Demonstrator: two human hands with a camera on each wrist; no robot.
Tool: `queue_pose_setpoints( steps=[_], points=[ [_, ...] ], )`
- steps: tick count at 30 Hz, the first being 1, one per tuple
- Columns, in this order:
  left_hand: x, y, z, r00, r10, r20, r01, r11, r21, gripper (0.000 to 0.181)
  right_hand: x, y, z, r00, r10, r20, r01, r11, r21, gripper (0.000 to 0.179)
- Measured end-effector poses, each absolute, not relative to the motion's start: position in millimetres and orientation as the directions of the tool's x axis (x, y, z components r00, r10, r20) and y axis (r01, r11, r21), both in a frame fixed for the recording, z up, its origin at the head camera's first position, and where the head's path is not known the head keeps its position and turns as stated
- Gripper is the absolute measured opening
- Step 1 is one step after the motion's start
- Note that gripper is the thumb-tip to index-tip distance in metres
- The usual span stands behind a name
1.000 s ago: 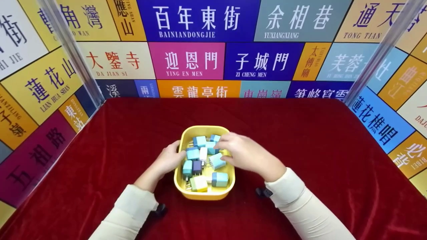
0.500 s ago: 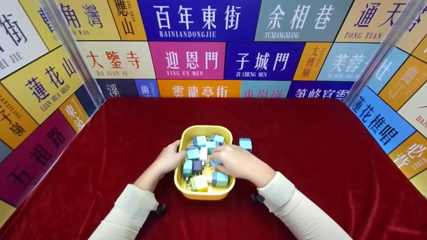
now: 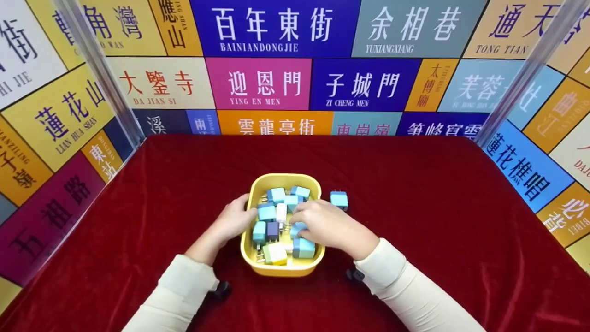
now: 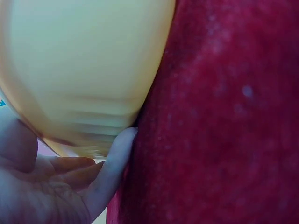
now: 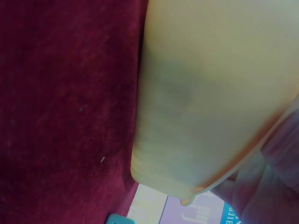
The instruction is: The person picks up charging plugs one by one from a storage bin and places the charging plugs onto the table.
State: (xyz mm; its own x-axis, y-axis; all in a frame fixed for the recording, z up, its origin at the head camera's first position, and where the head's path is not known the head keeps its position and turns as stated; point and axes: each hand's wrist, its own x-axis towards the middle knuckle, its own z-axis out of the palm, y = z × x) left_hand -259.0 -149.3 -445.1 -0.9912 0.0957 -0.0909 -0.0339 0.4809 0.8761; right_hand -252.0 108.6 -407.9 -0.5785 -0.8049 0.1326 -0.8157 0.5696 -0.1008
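Observation:
A yellow plastic box [image 3: 282, 272] holds several small plug chargers. My left hand [image 3: 234, 217] grips the box's left rim, thumb over the edge. In the left wrist view its fingers [image 4: 117, 156] lie along the outer wall. Reaching over the right rim, my right hand [image 3: 329, 226] has its fingertips on a light blue charger [image 3: 298, 229], metal prongs pointing left. Just in front of that charger lies a blue one [image 3: 304, 248]. Other chargers beside it are white [image 3: 281, 213], dark purple [image 3: 272, 229], teal [image 3: 259, 232] and yellow-green [image 3: 275, 253].
One blue charger [image 3: 339, 199] stands on the red velvet cloth [image 3: 405, 184] right of the box, prongs facing away. Colourful sign panels [image 3: 265, 83] form the back and side walls. Clear posts [image 3: 516, 78] rise at the table's back corners.
A blue charger now stands on the cloth right of the box. My right hand has moved nearer within the box, onto the light blue charger. My left hand keeps its place.

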Motion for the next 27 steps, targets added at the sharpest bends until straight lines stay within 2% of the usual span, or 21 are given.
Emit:
queue_pose_setpoints(
  steps=[10, 17, 21, 27],
  points=[
    [-258.4, -148.0, -444.3, -0.991, 0.09, -0.096, -0.04, 0.493, 0.869, 0.054, -248.7, 107.5, -407.5, -0.656, -0.75, 0.081, -0.754, 0.649, -0.103, 0.021],
    [-259.0, -149.1, -443.4, -0.99, 0.094, -0.105, -0.046, 0.488, 0.872, 0.054, -248.2, 105.0, -409.6, -0.688, -0.718, 0.103, -0.726, 0.682, -0.093, 0.025],
    [-259.1, -149.4, -444.3, -0.991, 0.089, -0.103, -0.046, 0.492, 0.869, 0.054, -248.8, 105.2, -410.1, -0.677, -0.727, 0.112, -0.736, 0.672, -0.086, 0.028],
    [-259.3, -147.9, -443.4, -0.991, 0.092, -0.1, -0.041, 0.498, 0.866, 0.054, -250.5, 111.0, -403.7, -0.607, -0.786, 0.122, -0.795, 0.601, -0.086, 0.03]
  ],
)
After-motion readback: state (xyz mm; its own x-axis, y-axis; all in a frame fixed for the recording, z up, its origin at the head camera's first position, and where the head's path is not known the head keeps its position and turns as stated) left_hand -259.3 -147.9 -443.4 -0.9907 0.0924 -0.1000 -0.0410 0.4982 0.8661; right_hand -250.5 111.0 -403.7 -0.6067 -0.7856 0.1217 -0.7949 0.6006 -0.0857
